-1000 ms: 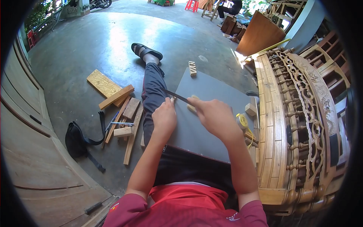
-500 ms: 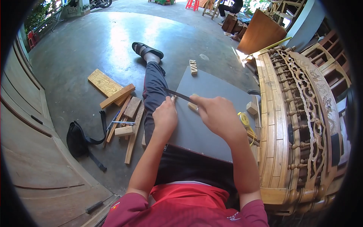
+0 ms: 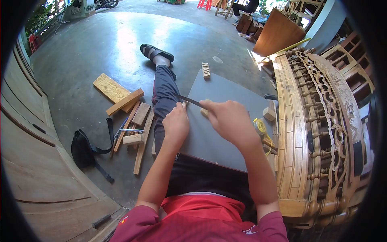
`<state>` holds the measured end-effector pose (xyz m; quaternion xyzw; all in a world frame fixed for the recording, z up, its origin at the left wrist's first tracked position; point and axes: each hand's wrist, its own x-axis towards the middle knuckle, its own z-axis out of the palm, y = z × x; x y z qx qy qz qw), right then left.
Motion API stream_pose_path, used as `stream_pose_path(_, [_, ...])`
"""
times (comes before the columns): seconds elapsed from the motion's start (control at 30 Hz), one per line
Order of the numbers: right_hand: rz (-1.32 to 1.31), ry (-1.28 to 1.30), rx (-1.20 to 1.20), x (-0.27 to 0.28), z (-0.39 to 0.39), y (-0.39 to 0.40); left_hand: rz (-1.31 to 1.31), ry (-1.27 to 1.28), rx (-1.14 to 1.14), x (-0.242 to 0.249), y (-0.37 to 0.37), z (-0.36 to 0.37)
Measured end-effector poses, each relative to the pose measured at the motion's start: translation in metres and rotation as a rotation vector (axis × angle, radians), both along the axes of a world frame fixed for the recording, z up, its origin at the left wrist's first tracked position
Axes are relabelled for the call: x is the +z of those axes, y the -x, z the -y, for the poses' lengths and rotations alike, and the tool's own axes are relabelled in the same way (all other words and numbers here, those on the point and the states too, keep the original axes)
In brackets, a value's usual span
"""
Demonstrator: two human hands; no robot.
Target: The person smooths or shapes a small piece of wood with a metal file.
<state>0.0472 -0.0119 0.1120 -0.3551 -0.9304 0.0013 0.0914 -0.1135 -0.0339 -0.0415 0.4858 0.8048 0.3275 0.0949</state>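
My right hand (image 3: 226, 117) is closed round a dark flat file-like tool (image 3: 189, 100), whose tip reaches left over my left hand's fingertips. At the left edge of the grey board (image 3: 225, 90), my left hand (image 3: 176, 121) is closed on a small pale wooden piece (image 3: 184, 105), mostly hidden by the fingers. Part of a light wooden object (image 3: 204, 112) shows beside my right fingers. Wooden letters (image 3: 206, 70) stand at the board's far corner. A small wood block (image 3: 269, 113) and a yellow tape measure (image 3: 260, 126) are on the right.
Wood strips and blocks (image 3: 141, 114) lie on the floor at the left, with a carved plank (image 3: 111, 90) and a black bag (image 3: 83, 149). Carved wooden furniture (image 3: 292, 133) stands close at the right. Wooden panels (image 3: 32, 161) are at the left. A person (image 3: 246, 7) sits far back.
My right hand and the dark tool have shifted slightly to the left. My left hand stays in nearly the same place, still closed.
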Motion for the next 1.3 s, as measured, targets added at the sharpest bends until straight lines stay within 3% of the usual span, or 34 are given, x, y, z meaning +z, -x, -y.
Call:
stream_pose_path(0.13, [-0.059, 0.031, 0.009, 0.0, -0.002, -0.001, -0.009, 0.002, 0.001, -0.001, 0.0, -0.001])
stream_pose_path(0.27, [-0.076, 0.038, 0.007, -0.059, -0.02, 0.018, -0.014, 0.013, -0.012, -0.002, 0.001, 0.0])
stream_pose_path(0.37, [-0.091, 0.043, 0.007, -0.067, -0.023, 0.019, -0.018, 0.028, -0.02, 0.002, 0.002, -0.001])
stream_pose_path(0.6, [-0.057, 0.097, 0.014, 0.002, -0.004, -0.004, -0.019, 0.025, -0.003, 0.002, -0.001, 0.0])
stream_pose_path(0.7, [-0.017, 0.131, -0.03, 0.007, -0.007, -0.003, -0.023, 0.027, -0.001, 0.001, 0.0, 0.0])
stream_pose_path(0.83, [-0.067, 0.049, 0.007, -0.052, -0.026, 0.013, -0.021, 0.02, -0.007, 0.0, 0.001, 0.001])
stream_pose_path(0.93, [-0.043, 0.039, -0.034, -0.066, -0.027, 0.022, -0.011, 0.025, -0.006, 0.002, 0.0, 0.001])
stream_pose_path(1.03, [-0.056, 0.038, -0.008, -0.057, -0.024, 0.015, -0.019, 0.01, -0.001, 0.001, 0.0, 0.001])
stream_pose_path(1.2, [-0.01, 0.112, -0.034, 0.01, -0.004, -0.003, -0.016, 0.053, -0.004, 0.006, -0.001, 0.001])
stream_pose_path(1.3, [-0.01, 0.116, -0.036, 0.01, -0.004, -0.001, -0.015, 0.037, -0.002, 0.001, 0.0, 0.0])
